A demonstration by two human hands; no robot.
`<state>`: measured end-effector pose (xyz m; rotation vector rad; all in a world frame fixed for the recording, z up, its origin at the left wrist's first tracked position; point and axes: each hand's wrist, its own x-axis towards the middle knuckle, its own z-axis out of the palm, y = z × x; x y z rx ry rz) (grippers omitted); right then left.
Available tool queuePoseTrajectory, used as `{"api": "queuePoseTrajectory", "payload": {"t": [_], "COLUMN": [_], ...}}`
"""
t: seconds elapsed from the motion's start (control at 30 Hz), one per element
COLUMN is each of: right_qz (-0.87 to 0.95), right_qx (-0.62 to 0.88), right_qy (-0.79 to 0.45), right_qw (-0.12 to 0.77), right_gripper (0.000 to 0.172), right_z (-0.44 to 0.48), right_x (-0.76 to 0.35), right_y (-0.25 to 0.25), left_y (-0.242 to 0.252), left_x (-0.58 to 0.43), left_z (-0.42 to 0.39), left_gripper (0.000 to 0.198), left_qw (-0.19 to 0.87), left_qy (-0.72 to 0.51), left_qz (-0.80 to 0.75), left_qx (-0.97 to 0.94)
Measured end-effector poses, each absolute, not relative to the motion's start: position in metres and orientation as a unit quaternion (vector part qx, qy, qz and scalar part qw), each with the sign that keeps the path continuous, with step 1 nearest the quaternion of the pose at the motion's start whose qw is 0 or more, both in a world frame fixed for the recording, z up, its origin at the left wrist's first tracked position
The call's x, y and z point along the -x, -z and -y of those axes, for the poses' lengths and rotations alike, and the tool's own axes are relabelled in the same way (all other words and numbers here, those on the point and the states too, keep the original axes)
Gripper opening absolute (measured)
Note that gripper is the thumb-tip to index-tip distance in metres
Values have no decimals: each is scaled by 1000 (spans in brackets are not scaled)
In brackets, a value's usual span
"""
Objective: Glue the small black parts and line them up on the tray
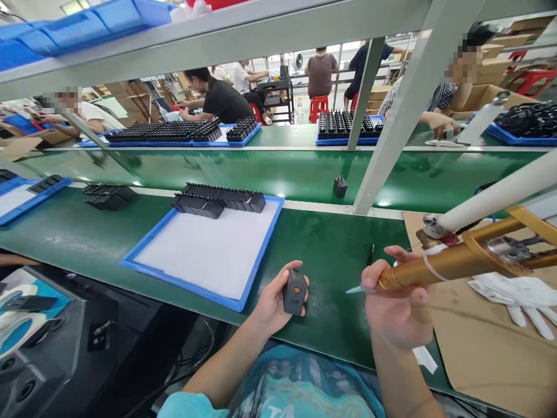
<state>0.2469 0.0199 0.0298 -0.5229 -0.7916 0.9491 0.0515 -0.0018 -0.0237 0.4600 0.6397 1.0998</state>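
My left hand (272,302) is closed around a black charger (295,292), with the face bearing orange ports turned up toward me. Above the bench's right part, my right hand (398,296) grips a gold-coloured cylindrical tool (418,271) near its front end. A pale tapered tip (355,289) sticks out of the tool and points left toward the charger, apart from it. The right hand is partly blurred. Left of my hands lies a blue-rimmed tray (243,302) with a white lining and rows of black chargers (221,199) along its far side.
A single charger (340,186) stands prongs-up on the green strip behind the bench. White gloves (517,296) lie on cardboard (478,348) at right. A slanted metal post (395,110) rises ahead. Co-workers sit beyond. A black machine (65,348) stands at lower left.
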Motion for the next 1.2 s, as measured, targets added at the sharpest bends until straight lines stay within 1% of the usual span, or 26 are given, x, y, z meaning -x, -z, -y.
{"api": "queuePoseTrajectory", "payload": {"t": [0.1,0.17,0.2,0.23,0.27,0.3,0.33,0.37,0.43,0.5,0.57,0.63,0.73,0.83,0.9,1.0,1.07,1.13,1.2], "right_qz": [365,358,354,352,353,354,355,354,350,346,348,349,351,351,351,358,362,366,372], "right_qx": [246,251,255,258,259,259,259,259,259,264,269,278,285,293,298,293,288,288,290], "right_qy": [-439,-443,-444,-444,-442,-440,-440,-442,-445,-446,-437,-431,-427,-423,-425,-429,-425,-415,-403], "right_qw": [783,783,782,782,783,783,783,783,782,782,784,785,783,782,779,776,778,782,784], "right_gripper": [34,33,33,32,32,32,32,31,30,30,30,30,31,32,31,32,32,31,32], "right_z": [-20,-19,-19,-19,-19,-20,-20,-20,-21,-21,-22,-22,-22,-21,-20,-18,-19,-20,-22], "right_x": [-248,-249,-250,-250,-250,-251,-251,-251,-250,-250,-249,-248,-247,-246,-245,-245,-244,-243,-242], "right_y": [-28,-25,-23,-22,-21,-20,-19,-19,-21,-22,-23,-22,-21,-22,-23,-24,-23,-22,-22], "left_y": [23,20,18,16,13,10,7,4,-2,-4,-1,5,12,7,-2,-11,-9,-5,-1], "left_x": [-41,-24,-12,2,18,35,53,71,105,131,149,161,169,155,128,65,20,-17,-43], "left_z": [3,0,-5,-13,-23,-36,-51,-67,-100,-128,-147,-157,-160,-165,-175,-206,-233,-260,-282], "left_gripper": [43,51,56,59,60,59,57,54,51,52,53,54,52,50,50,58,66,75,73], "left_qw": [746,680,619,531,422,291,161,61,-62,-127,-156,-184,-236,-244,-212,-110,-19,71,102], "left_qy": [-508,-496,-483,-465,-437,-405,-368,-317,-209,-111,-47,-28,-65,-142,-211,-288,-304,-304,-302], "left_qz": [-335,-397,-442,-492,-543,-593,-629,-655,-684,-701,-708,-703,-701,-694,-669,-591,-559,-584,-603], "left_qx": [-271,-366,-435,-509,-579,-632,-666,-683,-697,-693,-687,-686,-670,-663,-680,-746,-771,-750,-732]}}
